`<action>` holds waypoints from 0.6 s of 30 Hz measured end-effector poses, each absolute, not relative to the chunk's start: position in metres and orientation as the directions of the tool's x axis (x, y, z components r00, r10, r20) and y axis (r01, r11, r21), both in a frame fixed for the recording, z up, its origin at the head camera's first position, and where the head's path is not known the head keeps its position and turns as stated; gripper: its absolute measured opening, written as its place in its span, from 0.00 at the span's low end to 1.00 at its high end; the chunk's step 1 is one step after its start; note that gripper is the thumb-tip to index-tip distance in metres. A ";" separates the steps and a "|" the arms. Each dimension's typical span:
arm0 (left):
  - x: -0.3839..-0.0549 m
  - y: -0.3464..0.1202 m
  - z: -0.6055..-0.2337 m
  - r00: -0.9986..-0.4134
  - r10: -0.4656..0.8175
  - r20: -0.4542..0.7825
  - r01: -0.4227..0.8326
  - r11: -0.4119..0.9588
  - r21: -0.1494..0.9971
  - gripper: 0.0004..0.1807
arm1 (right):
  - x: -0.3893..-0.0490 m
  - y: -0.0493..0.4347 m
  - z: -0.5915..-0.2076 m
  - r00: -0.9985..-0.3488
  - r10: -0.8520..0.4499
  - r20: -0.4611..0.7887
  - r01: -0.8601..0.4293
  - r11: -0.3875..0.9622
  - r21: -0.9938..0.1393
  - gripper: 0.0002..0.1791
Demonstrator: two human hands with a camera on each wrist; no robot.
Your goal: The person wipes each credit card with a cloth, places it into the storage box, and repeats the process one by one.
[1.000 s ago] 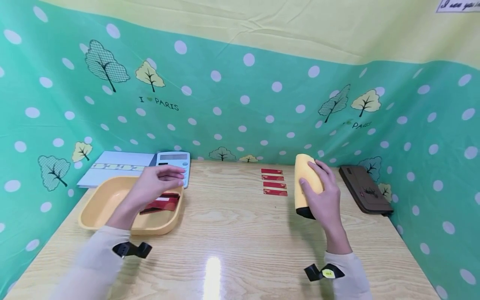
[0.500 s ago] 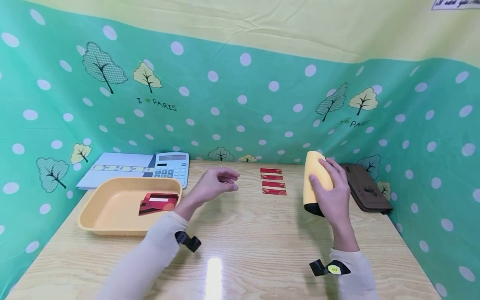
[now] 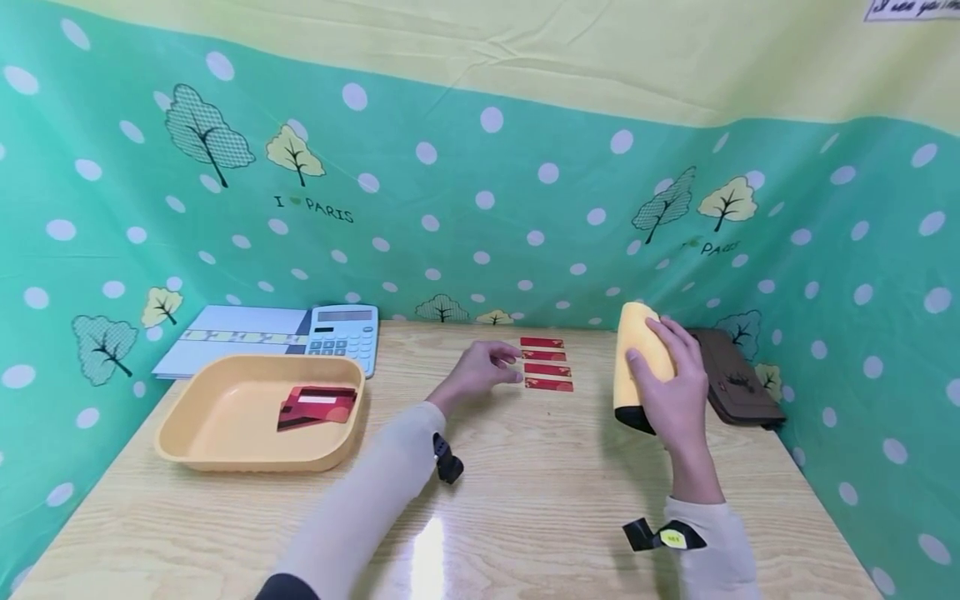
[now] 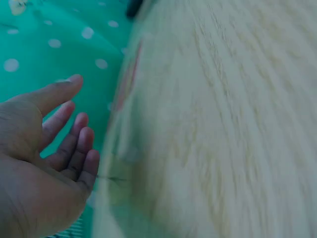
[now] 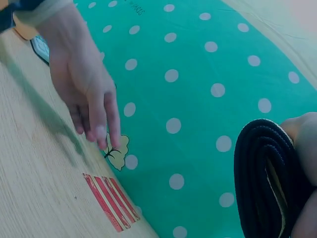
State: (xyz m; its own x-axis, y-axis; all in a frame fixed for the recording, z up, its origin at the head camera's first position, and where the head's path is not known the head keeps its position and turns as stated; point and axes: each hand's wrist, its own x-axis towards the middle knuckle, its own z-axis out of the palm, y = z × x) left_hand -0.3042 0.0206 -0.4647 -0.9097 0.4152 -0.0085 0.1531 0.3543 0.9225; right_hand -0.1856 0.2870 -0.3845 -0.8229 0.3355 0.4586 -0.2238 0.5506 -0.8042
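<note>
My left hand (image 3: 480, 369) reaches over the table with relaxed fingers and nothing in them. Its fingertips are right at the left ends of several narrow red strips (image 3: 547, 384) with gold pattern, lying in a column. In the left wrist view the fingers (image 4: 74, 148) are loosely bent and apart. My right hand (image 3: 675, 392) grips a thick, folded yellow thing (image 3: 636, 350), held upright above the table with its black end down. From the right wrist view its dark end (image 5: 250, 163) shows rolled layers; its kind I cannot tell.
An orange-yellow tray (image 3: 176, 437) with red cards (image 3: 318, 408) stands at the left. Behind it are a light blue calculator (image 3: 363, 342) and a pale blue folder (image 3: 240, 321). A brown zipped case (image 3: 738, 383) lies at the right. Dotted green cloth (image 3: 480, 233) walls the table.
My left hand has moved from over the tray rightwards to the red strips, uncovering the cards and calculator. My right hand has shifted slightly right, still gripping the folded yellow thing.
</note>
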 end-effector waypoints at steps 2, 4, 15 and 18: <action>-0.309 0.027 -0.470 -0.912 0.409 -0.022 0.139 0.360 0.922 0.24 | -0.186 0.287 -0.385 -0.825 0.337 0.453 -0.222 0.544 -0.809 0.30; -0.313 0.032 -0.474 -0.915 0.401 -0.040 0.120 0.367 0.922 0.23 | -0.186 0.288 -0.385 -0.826 0.338 0.451 -0.223 0.538 -0.813 0.30; -0.321 0.051 -0.483 -0.935 0.353 -0.039 0.185 0.577 0.795 0.27 | -0.189 0.290 -0.386 -0.827 0.339 0.449 -0.219 0.542 -0.811 0.30; -0.321 0.053 -0.483 -0.937 0.346 -0.039 0.196 0.615 0.764 0.26 | -0.188 0.290 -0.386 -0.829 0.339 0.445 -0.213 0.544 -0.811 0.30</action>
